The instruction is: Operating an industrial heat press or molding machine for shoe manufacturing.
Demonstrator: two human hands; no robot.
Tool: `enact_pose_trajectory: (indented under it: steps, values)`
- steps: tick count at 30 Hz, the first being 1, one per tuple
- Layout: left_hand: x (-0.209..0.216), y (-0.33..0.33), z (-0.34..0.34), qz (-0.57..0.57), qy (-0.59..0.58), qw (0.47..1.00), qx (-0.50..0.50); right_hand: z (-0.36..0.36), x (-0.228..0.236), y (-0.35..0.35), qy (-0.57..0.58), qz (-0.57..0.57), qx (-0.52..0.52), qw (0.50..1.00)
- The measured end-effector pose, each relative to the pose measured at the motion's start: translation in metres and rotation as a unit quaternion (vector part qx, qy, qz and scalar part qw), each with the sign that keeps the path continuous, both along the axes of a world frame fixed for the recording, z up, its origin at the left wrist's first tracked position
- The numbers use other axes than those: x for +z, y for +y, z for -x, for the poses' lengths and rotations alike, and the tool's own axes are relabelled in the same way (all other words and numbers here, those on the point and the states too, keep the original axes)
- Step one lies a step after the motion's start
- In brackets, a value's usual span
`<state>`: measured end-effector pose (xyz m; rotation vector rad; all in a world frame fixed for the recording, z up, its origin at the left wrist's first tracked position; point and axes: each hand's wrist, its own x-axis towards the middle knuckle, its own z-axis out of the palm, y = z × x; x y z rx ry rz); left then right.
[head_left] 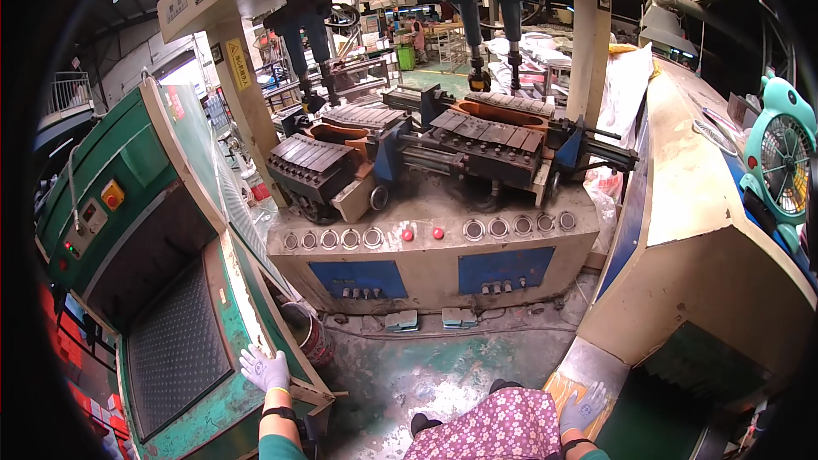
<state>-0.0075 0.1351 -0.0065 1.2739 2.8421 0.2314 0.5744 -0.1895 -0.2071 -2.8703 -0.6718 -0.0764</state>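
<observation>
My left hand (266, 370), in a pale grey glove, lies with its fingers spread on the worn front ledge of a green machine (241, 290). It holds nothing. My right hand (583, 407), gloved alike, has its fingers stretched out over a yellowish-brown board (558, 388) beside the beige machine (707, 281); nothing shows in it. Whether its palm touches the board I cannot tell. Between my arms a purple flowered apron (494, 428) covers my lap.
Ahead stands a beige press (434, 264) with gauges, red buttons and slatted metal clamps (490, 130). Two foot pedals (460, 318) sit on the floor before it. A bucket (307, 332) is by the green machine. A teal fan (780, 153) stands at right.
</observation>
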Motion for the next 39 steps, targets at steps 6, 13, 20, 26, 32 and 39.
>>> enact_pose_trajectory:
  steps: [6, 13, 20, 26, 32, 39]
  values:
    - [-0.002, -0.002, 0.006, 0.007, 0.004, 1.0, 0.004, 0.001, 0.006, 0.002, 0.026, -0.009, -0.004, 1.0]
    - [-0.008, 0.002, 0.007, 0.008, 0.007, 1.0, 0.005, 0.0, 0.008, 0.002, 0.024, -0.005, -0.003, 1.0]
    - [-0.008, 0.001, 0.008, 0.01, 0.007, 1.0, 0.003, 0.002, 0.01, 0.001, 0.022, -0.004, 0.009, 1.0]
    - [-0.009, 0.002, 0.008, 0.004, 0.009, 1.0, 0.001, 0.0, 0.004, -0.001, 0.011, -0.01, 0.005, 1.0]
    - [-0.011, 0.002, 0.009, 0.003, 0.013, 1.0, 0.002, 0.0, 0.005, 0.001, 0.015, -0.008, 0.009, 1.0]
    - [-0.009, 0.002, 0.01, 0.001, 0.012, 1.0, 0.002, -0.001, 0.005, 0.004, 0.014, -0.002, 0.008, 1.0]
